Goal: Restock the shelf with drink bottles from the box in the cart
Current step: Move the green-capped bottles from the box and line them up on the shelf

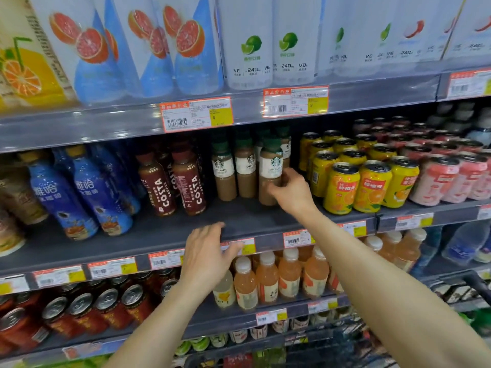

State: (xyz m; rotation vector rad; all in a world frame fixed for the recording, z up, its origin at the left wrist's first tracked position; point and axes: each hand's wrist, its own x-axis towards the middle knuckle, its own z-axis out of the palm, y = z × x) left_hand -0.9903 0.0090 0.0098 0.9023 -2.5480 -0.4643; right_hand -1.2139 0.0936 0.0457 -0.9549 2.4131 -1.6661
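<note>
My right hand [291,191] grips a green-capped latte bottle [271,166] standing on the middle shelf [164,232], at the right of a cluster of the same bottles [224,171]. My left hand [206,257] rests with fingers spread on the front edge of that shelf, over a price tag. The cart [475,285] shows only as a dark handle and mesh at the bottom right; the box is not visible.
Brown Costa bottles [186,181] and blue bottles [98,192] stand left of the lattes, yellow cans [369,181] and pink cans [451,179] to the right. Tall bottles fill the shelf above; orange juice bottles [268,277] and red cans [79,312] sit below.
</note>
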